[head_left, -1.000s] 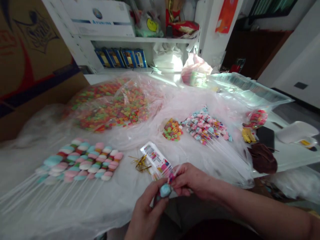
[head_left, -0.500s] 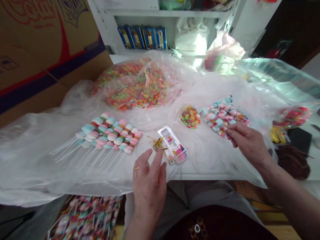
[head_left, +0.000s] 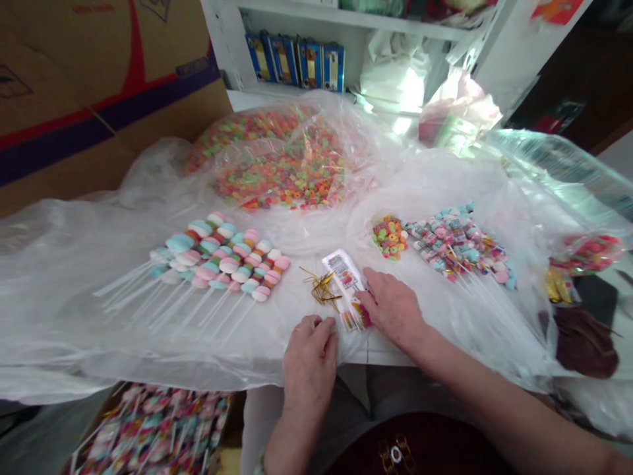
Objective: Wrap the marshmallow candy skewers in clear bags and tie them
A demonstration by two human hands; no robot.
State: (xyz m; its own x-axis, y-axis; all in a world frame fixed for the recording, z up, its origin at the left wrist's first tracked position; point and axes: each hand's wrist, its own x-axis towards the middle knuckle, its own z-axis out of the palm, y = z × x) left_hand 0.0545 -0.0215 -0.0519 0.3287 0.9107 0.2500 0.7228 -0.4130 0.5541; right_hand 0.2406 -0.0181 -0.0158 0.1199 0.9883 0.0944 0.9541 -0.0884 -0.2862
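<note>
Right now, watching through the head camera, I have the right hand point(head_left: 395, 310) over the right edge of a small stack of printed packets point(head_left: 345, 274), which lies near the front of the table point(head_left: 388, 353). Its fingertips seem to touch the stack, but I cannot tell whether they pinch one packet or only rest there. The left hand point(head_left: 311, 359) sits just below, at the table's front edge, fingers close together and loosely curled; I see nothing in them, though their undersides are hidden.

As I judge it, the slippery packets are my main worry: if the right fingers drag instead of lifting, several could slide together or fan out. The gold ties point(head_left: 322, 288) lie loose against the stack's left side, so a sideways push could scatter them or carry some along. If the left wrist swung outward, it might catch the sticks of the marshmallow skewers point(head_left: 222, 260) and disturb their neat row.

Compared with half a second ago, the right hand has left the wrapped skewers point(head_left: 459, 241) on the right and come in to the packets. The left hand, earlier spread with its fingertips near the gold ties, is now lower and more gathered. The marshmallow skewers keep their row beside the ties.
</note>
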